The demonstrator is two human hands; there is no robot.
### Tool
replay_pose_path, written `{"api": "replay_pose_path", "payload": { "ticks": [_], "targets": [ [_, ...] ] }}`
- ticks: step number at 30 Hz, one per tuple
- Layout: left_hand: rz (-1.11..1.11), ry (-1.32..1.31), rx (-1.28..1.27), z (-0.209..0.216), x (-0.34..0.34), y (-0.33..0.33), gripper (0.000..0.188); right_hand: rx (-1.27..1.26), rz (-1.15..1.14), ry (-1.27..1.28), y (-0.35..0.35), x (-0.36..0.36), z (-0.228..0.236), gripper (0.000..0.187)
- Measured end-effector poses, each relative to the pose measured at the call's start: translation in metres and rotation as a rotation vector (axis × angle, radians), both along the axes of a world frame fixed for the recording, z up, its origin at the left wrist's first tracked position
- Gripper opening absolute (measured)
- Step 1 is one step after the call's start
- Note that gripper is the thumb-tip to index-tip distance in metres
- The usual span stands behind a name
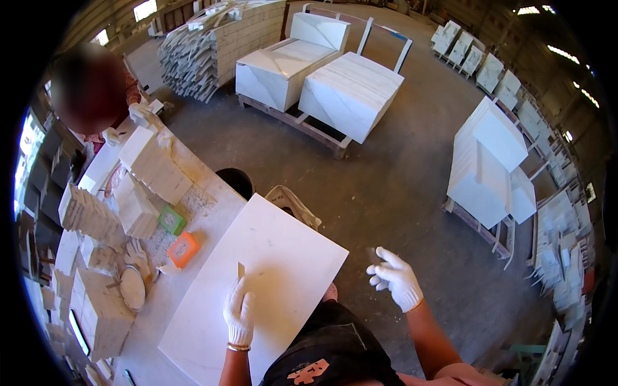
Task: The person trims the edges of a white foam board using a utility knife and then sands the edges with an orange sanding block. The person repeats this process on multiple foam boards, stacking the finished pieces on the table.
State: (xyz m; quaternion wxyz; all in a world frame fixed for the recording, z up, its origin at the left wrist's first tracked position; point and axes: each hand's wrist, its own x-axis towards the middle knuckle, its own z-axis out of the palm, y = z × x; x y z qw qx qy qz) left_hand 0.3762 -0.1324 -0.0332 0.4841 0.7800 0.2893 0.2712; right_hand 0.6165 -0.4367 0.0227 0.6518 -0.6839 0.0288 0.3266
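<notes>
A large white stone slab (270,257) lies flat on the workbench in front of me. My left hand (239,312), in a white glove, rests on the slab and holds a small tan scraper-like piece (241,270) upright against its surface. My right hand (396,276), also gloved, hovers off the slab's right edge over the floor, fingers curled around a small dark object (372,255) that I cannot make out clearly.
The bench (193,193) carries stacks of pale tiles (154,164), a green block (171,220), an orange block (184,249) and a round disc (132,287). Another person (96,96) stands at its far end. A black bucket (235,181) and pallets of white slabs (322,77) stand on the concrete floor.
</notes>
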Motion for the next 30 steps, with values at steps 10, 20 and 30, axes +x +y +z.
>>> {"api": "replay_pose_path", "payload": {
  "ticks": [10,20,30],
  "targets": [
    [0.177,0.017,-0.297,0.010,-0.054,-0.018,0.042,0.055,0.508,0.054,0.066,-0.008,-0.034,0.015],
    [0.200,0.056,-0.326,0.019,-0.038,-0.023,0.041,-0.005,0.410,-0.115,0.056,0.108,-0.058,0.025],
    [-0.092,0.134,0.383,-0.001,0.118,-0.011,0.034,0.254,0.656,-0.048,0.088,0.106,-0.126,0.036]
  ]
}}
